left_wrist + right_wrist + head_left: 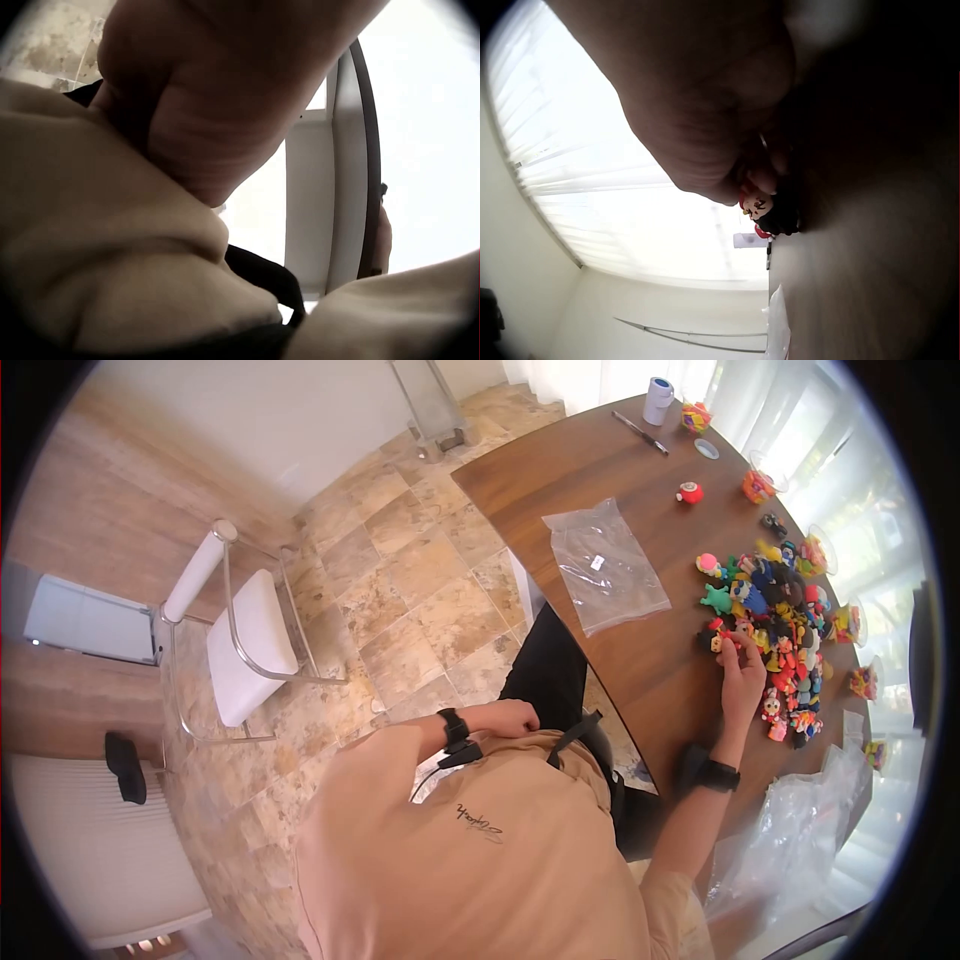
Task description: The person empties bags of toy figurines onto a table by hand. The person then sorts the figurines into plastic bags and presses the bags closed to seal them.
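My right hand [742, 685] is at the near-left edge of a pile of small colourful figures [785, 625] on the wooden table [640, 680]. Its fingers pinch a small figure [718, 643] with a light face and dark and red parts; in the right wrist view that figure [757, 204] shows below the fingertips of the hand [705, 97]. My left hand [512, 718] rests against the shirt at the waist, its fingers loosely curled and partly hidden; the left wrist view shows the hand [202, 97] close up against the cloth, holding nothing visible.
An empty clear plastic bag [610, 570] lies left of the pile, with a red figure [689, 492] beyond. Containers of colourful pieces [847, 624] line the window side. A pen [640, 433] and white cup [658, 401] are at the far end; crumpled plastic [800, 830] lies nearby.
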Demonstrator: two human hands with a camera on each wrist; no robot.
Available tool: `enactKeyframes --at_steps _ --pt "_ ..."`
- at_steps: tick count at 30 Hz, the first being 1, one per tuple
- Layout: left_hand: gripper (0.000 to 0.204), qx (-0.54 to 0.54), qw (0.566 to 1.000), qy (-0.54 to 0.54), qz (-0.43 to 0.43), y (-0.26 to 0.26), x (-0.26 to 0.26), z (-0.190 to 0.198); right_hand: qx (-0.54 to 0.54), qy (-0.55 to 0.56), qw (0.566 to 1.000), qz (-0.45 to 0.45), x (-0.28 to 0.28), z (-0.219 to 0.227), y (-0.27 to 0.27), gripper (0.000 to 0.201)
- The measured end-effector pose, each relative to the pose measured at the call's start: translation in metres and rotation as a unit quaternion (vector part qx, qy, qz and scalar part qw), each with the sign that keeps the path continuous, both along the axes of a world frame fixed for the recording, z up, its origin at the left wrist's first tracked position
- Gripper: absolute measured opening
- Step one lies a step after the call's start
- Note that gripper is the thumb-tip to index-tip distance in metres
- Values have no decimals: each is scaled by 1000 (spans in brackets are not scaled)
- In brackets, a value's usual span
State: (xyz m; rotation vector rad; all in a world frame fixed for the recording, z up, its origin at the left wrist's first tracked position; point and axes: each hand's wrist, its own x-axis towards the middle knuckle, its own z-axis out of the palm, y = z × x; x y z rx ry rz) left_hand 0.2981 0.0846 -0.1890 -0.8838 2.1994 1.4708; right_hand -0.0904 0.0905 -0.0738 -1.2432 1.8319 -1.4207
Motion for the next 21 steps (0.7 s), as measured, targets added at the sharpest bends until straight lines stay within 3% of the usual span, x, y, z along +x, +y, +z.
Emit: enactKeyframes --at_steps 2,5,9,11,14,18,20,21 --pt "32 -80 994 18 -79 -2 -7 -16 -13 -24 1000 8 -2 -2 -1 21" --pt "26 -147 986 -18 -82 1 -37 3 -14 4 1000 5 -3 -3 0 21" --pt "20 -137 989 13 -50 -3 -51 -21 -5 -5 1000 -1 -4 -2 -2 20" --pt "18 -106 987 119 15 -7 -50 -36 1 12 1000 -2 -1 1 0 19" --pt "22 -83 993 55 62 0 -56 -39 -12 12 1000 4 -1 0 0 19" --pt "30 -22 996 77 26 -8 -60 -42 -6 22 1000 1 0 2 0 19" --pt "32 196 969 118 89 -9 -61 -52 -10 20 1000 3 0 2 0 18" --pt "32 197 969 118 89 -9 -62 -60 -9 19 1000 3 0 2 0 18"
